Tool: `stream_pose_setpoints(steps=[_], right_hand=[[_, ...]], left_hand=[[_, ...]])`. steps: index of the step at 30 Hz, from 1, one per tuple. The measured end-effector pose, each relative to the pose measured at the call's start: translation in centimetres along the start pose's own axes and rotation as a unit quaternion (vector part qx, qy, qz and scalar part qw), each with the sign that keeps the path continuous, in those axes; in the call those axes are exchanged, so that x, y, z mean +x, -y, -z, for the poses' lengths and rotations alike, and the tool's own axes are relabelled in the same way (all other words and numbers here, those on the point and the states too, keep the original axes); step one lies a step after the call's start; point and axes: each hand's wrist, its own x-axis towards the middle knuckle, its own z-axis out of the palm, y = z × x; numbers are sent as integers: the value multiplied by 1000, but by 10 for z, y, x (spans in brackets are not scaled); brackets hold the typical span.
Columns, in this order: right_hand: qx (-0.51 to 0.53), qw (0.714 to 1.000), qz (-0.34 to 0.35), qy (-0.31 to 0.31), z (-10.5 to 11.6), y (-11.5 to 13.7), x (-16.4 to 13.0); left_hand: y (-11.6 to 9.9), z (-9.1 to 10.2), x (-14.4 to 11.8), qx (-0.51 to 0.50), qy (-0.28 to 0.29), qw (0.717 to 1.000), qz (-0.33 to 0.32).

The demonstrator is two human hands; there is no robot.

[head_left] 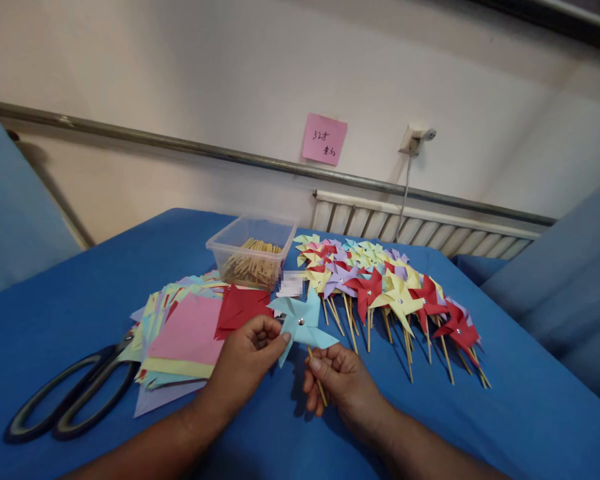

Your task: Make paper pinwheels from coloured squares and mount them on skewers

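Note:
Between my hands is a light blue paper pinwheel (301,322) with a shiny pin at its centre and a thin wooden stick below. My left hand (253,353) pinches one of its paper blades from the left. Lower down, my right hand (343,380) grips the stick between thumb and fingers. Just left of my left hand lies a stack of coloured paper squares (185,327), with red paper (243,310) on its right part. To the right, rows of finished pinwheels (400,300) in red, yellow, purple and blue lie with their sticks toward me.
A clear plastic box (247,250) of short wooden sticks stands behind the paper. Large dark-handled scissors (80,393) lie at the left of the blue tablecloth (145,247). A wall with a radiator (425,223) and a pink note (325,139) rises behind the table.

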Motion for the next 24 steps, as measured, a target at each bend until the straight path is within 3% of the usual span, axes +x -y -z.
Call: stream_pose_setpoints(steps=[10,15,20,24], right_hand=[[0,1000,12,13,-1,3,-1],[-17,1000,6,24,-3,4,-1],[-24,999,-1,47,-3,5,5],[-38,997,-17,71,-2,7,10]], left_hand=[[0,-2,-2,-40,35,998,30],[0,2,1,-105,60,991,54],[-2,7,6,-156,21,986,51],[-6,6,11,-132,-9,988,83]])
